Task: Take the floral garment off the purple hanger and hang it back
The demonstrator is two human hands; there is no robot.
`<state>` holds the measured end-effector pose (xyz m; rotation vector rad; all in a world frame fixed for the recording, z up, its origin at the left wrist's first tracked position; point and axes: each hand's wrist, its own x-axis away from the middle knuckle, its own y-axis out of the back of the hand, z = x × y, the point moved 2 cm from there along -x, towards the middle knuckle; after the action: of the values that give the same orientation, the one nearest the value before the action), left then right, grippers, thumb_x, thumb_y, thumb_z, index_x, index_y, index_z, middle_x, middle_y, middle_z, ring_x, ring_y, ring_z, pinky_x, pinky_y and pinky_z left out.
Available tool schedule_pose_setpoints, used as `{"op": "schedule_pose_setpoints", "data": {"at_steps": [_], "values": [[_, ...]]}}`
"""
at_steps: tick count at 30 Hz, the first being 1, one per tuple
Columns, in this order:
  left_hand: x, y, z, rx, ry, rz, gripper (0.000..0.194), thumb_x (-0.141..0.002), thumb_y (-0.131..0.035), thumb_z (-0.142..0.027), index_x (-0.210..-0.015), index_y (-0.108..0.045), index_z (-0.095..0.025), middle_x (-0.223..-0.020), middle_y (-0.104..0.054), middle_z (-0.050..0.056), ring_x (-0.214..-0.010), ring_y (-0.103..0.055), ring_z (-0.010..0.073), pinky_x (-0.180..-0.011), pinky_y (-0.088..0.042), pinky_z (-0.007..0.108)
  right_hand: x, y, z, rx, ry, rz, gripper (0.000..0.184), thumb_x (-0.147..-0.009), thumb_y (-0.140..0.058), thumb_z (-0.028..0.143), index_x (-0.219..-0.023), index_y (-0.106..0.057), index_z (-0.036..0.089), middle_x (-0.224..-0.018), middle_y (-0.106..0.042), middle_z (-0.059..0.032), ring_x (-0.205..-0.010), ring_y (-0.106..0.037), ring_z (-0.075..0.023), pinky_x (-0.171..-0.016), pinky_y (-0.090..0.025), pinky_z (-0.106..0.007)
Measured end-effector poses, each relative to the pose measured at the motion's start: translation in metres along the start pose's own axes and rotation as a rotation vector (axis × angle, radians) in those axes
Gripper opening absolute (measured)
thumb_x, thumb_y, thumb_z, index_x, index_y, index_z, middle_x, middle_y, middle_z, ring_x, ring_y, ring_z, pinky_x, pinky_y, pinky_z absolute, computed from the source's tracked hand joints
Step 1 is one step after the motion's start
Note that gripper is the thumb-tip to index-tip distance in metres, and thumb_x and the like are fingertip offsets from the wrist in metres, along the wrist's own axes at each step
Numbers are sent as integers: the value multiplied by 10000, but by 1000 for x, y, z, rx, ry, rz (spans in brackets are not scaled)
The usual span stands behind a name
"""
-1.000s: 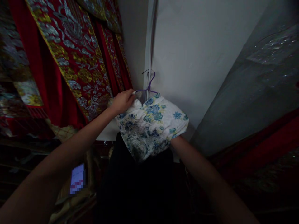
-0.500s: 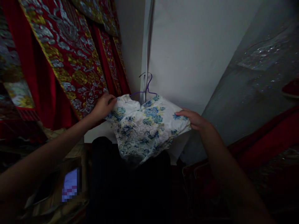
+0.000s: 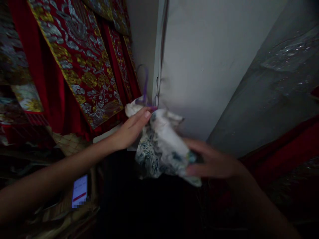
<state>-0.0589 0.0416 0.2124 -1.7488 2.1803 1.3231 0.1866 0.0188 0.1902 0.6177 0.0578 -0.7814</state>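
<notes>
A white blouse with blue flowers (image 3: 171,139) is bunched up in front of me, blurred by motion. Its purple hanger (image 3: 145,84) pokes out at the top, tilted, with the hook up and to the left. My left hand (image 3: 131,129) grips the blouse near the neckline, its fingertips close to the hanger's bar. On the other side my right hand (image 3: 211,161) is closed on the cloth, with the fabric between thumb and fingers. Part of the hanger is hidden by the blouse.
Red cloth embroidered in gold and silver (image 3: 82,63) hangs at the left. A white panel (image 3: 204,59) stands ahead, with clear plastic sheeting (image 3: 269,76) to its right. A lit phone (image 3: 80,191) lies at the lower left, and dark clothing covers my lap.
The blouse, spread out between my hands half a second ago, is now crumpled and turned. The hanger has shifted left and tilted. My hands have come closer together, the right one lower.
</notes>
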Motion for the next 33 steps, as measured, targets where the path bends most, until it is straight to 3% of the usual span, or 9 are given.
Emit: {"op": "schedule_pose_setpoints", "data": {"at_steps": [3, 6, 9, 12, 15, 20, 27, 30, 33], "values": [[20, -23, -10, 260, 155, 118, 433, -996, -375, -414, -1341, -527, -199, -1262, -688, 140, -1174, -646, 275, -974, -525, 450, -10, -44, 14, 69, 166, 396, 532, -804, -788, 391, -1305, -669, 255, -1289, -686, -71, -1259, -606, -244, -1105, -449, -367], [40, -20, -9, 419, 279, 303, 466, -858, -504, -319, -1305, -549, -193, -1150, -734, 129, -994, -704, 264, -854, -554, 410, -21, -46, 0, 128, 156, 479, 413, -900, -703, 380, -1288, -681, 238, -1199, -732, -63, -1127, -680, -196, -1023, -498, -323], [52, 8, -4, 346, 313, 495, 388, -796, -536, -304, -1154, -649, -206, -1078, -752, 91, -936, -699, 265, -796, -550, 365, -33, -13, -28, 209, 156, 129, 259, -940, -649, 379, -1139, -741, 240, -1063, -760, -54, -986, -709, -192, -940, -536, -345], [59, 39, 4, 109, 250, 551, 257, -838, -540, -319, -998, -714, -218, -1032, -752, 53, -954, -678, 262, -842, -528, 340, -41, 26, -60, 280, 238, -406, 306, -894, -693, 389, -1176, -726, 278, -1263, -694, -81, -1209, -624, -240, -1084, -461, -440], [59, 56, 16, -51, 190, 447, 241, -904, -512, -344, -877, -703, -200, -965, -748, 45, -882, -659, 226, -802, -510, 303, -47, 39, -101, 182, 146, -411, 429, -821, -737, 526, -1152, -745, 254, -1336, -671, -102, -1299, -580, -280, -1131, -419, -474], [43, 70, 47, -185, 87, 253, 255, -908, -536, -348, -767, -669, -182, -827, -716, 32, -780, -636, 181, -731, -493, 271, -44, 27, -152, -406, -235, -212, 688, -677, -657, 842, -776, -775, 171, -735, -768, -97, -692, -736, -227, -690, -591, -329], [-5, 75, 112, -308, -49, -265, 361, -893, -619, -406, -1144, -652, -150, -1106, -703, 100, -1023, -656, 236, -930, -522, 375, -76, 52, -120, -644, -137, -568, 332, -602, -895, 454, -662, -732, 171, -641, -746, -36, -521, -687, -176, -539, -566, -256], [-20, 71, 94, -372, -213, -517, 376, -884, -649, -403, -1166, -637, -153, -1228, -641, 130, -1169, -591, 261, -1026, -481, 427, -105, 76, -102, -684, -61, -712, 239, -699, -811, 379, -698, -713, 161, -646, -743, -58, -597, -722, -230, -634, -612, -325], [5, 55, 50, -213, -255, -438, 226, -936, -616, -382, -1003, -684, -177, -1010, -695, 77, -993, -645, 224, -932, -520, 384, -124, 97, -93, -754, -47, -758, 178, -803, -692, 333, -782, -701, 156, -684, -749, -74, -748, -755, -270, -763, -625, -387]]}}
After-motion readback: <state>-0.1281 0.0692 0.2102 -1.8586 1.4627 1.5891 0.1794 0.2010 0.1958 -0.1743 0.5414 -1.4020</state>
